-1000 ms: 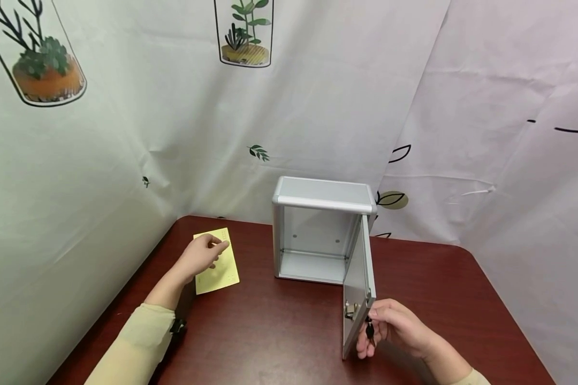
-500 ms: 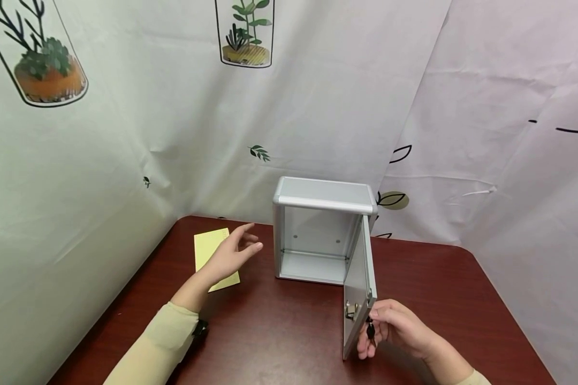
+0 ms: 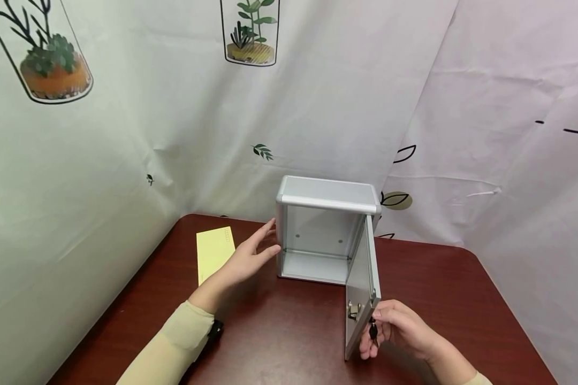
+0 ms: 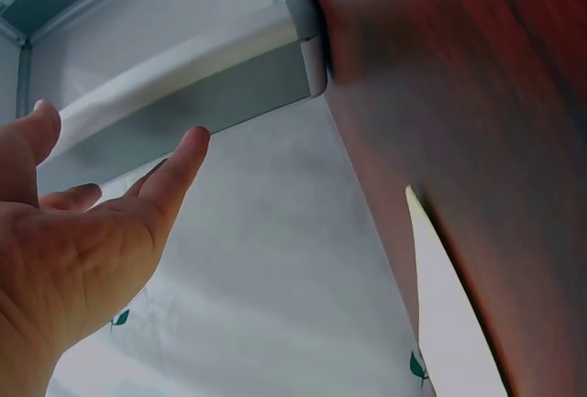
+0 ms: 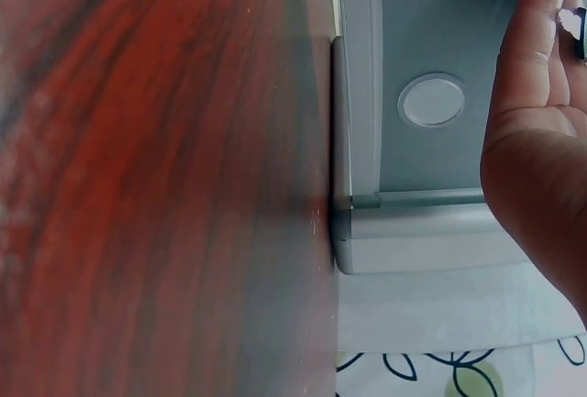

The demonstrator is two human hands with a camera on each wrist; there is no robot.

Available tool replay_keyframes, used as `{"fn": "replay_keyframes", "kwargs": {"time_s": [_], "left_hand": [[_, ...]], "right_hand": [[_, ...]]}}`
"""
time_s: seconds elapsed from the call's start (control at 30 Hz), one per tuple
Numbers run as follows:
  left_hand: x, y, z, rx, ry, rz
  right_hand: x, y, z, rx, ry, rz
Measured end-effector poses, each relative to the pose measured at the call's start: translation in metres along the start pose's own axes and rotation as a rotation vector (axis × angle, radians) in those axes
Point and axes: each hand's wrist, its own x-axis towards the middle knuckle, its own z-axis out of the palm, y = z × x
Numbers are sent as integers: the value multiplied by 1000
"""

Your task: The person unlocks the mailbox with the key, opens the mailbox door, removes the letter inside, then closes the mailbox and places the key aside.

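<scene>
A silver metal lockbox (image 3: pixel 328 193) stands on the table with its hinged door (image 3: pixel 363 283) swung out toward me. A lock latch (image 3: pixel 354 311) shows on the door's inner face. My right hand (image 3: pixel 404 329) is at the door's free edge, thumb and finger pinching at the key in the lock, and a black-headed key (image 3: pixel 373 330) hangs below the thumb. Fingers spread, my left hand (image 3: pixel 248 259) is at the box's left side, its fingertips right at the wall. Behind the left forearm lies a yellow envelope (image 3: pixel 213 250), partly hidden.
The dark red wooden table (image 3: pixel 279 331) carries the box near its back edge. A white cloth (image 3: pixel 347 96) printed with plants hangs behind and along both sides. Inside the box, the back panel (image 3: pixel 318 227) shows two small holes.
My left hand has left the envelope and moved right to the box's left side, its fingers spreading. The right hand stays at the door, and the door has kept its angle.
</scene>
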Motion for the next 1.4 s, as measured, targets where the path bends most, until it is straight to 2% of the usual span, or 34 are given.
{"fn": "replay_keyframes", "kwargs": {"time_s": [0.27, 0.5, 0.7, 0.87, 1.17, 1.4], "left_hand": [[2, -5, 10, -7, -16, -21], [1, -10, 15, -116, -19, -36], [1, -12, 17, -103, -4, -56], [4, -10, 17, -104, -3, -39], [3, -10, 17, -116, 1, -60], [2, -8, 17, -117, -3, -62]], "right_hand": [[0, 0, 0, 7, 0, -4], [1, 2, 1, 36, 18, 5], [4, 3, 4, 34, 29, 13], [7, 1, 6, -14, 64, 31], [14, 1, 11, -93, 117, 80], [26, 5, 14, -103, 113, 85]]}}
